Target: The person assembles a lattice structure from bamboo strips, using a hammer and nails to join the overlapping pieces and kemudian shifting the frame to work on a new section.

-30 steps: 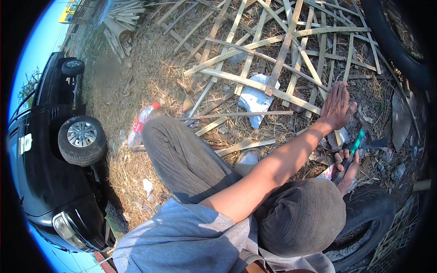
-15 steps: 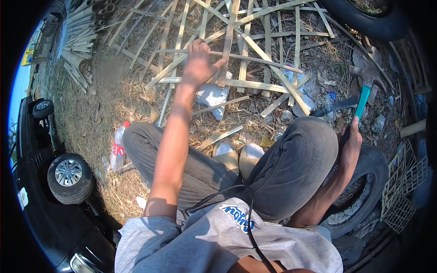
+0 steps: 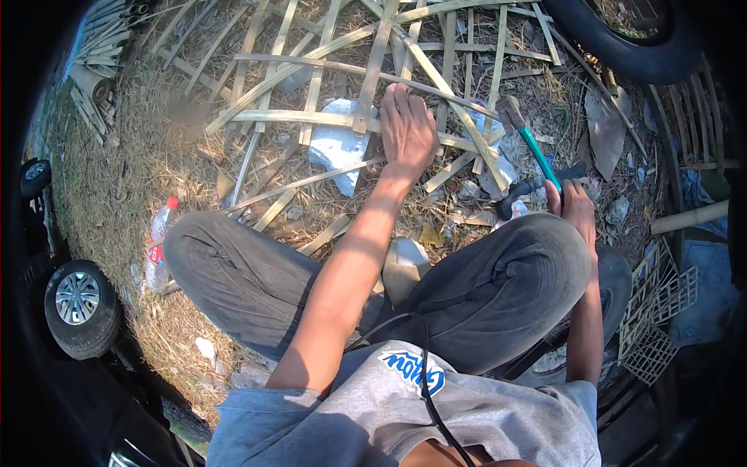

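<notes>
A lattice of split bamboo strips point(image 3: 443, 74) lies crossed on the dry grass before me. My left hand point(image 3: 408, 134) is closed over it near the middle, its fingers curled round a bamboo strip point(image 3: 327, 118); the fingertips are partly hidden. My right hand point(image 3: 574, 208), beside my right knee, grips a hammer point(image 3: 537, 152) by its teal and black handle. The hammer's metal head points up and left, close to the lattice's right side. A dark, curved, handle-like object point(image 3: 537, 188) lies behind the right hand.
Left of my knee stands a clear plastic bottle point(image 3: 158, 247) with a red cap. A parked vehicle's wheel point(image 3: 82, 307) is further left. Bamboo poles point(image 3: 97, 39) lie at far left. A black tyre point(image 3: 661, 58) sits at far right, with pale plastic grids point(image 3: 652, 354) nearer.
My left hand has moved right along the lattice and its fingers have curled in. My right hand has brought the hammer forward and left, toward the strips. The view has shifted.
</notes>
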The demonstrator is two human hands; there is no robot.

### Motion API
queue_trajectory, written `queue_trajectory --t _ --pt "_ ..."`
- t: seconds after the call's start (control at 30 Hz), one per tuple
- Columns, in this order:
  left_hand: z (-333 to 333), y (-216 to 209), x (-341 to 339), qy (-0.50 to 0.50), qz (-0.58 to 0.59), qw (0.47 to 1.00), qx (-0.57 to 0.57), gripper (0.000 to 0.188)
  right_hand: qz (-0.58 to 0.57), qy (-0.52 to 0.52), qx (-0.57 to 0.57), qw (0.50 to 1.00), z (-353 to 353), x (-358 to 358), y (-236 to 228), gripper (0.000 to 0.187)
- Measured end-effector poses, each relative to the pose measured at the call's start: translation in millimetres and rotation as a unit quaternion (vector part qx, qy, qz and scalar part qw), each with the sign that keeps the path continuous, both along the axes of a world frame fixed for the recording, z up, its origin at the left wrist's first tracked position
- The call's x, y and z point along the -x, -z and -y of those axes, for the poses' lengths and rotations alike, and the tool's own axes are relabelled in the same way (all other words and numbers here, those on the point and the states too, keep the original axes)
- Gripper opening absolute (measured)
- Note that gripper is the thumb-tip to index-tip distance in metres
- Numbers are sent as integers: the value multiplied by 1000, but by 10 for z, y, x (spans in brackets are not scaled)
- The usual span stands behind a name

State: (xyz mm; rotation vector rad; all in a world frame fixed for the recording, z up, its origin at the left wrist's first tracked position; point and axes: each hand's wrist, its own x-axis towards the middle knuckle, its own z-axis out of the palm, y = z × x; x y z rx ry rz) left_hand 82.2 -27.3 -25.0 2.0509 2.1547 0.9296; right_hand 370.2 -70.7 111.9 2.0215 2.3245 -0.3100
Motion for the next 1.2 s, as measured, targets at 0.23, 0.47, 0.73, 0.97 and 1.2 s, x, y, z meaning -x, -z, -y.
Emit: queue_trajectory --t 0.23,0.47,0.73,0.97,1.2 --pt "391 -572 -191 65 163 979 -102 24 19 -102 -1 995 269 -326 342 34" --pt "874 -50 -597 -94 492 840 210 39 9 -102 -38 994 148 -231 296 34" --pt "458 171 -863 -180 814 550 51 30 73 -170 -27 982 51 -326 316 47" --pt "490 256 -824 -165 825 538 56 24 72 -228 1 971 -84 -514 282 48" --pt "518 267 -832 -158 812 560 48 26 51 -177 -69 980 -363 -558 393 47"
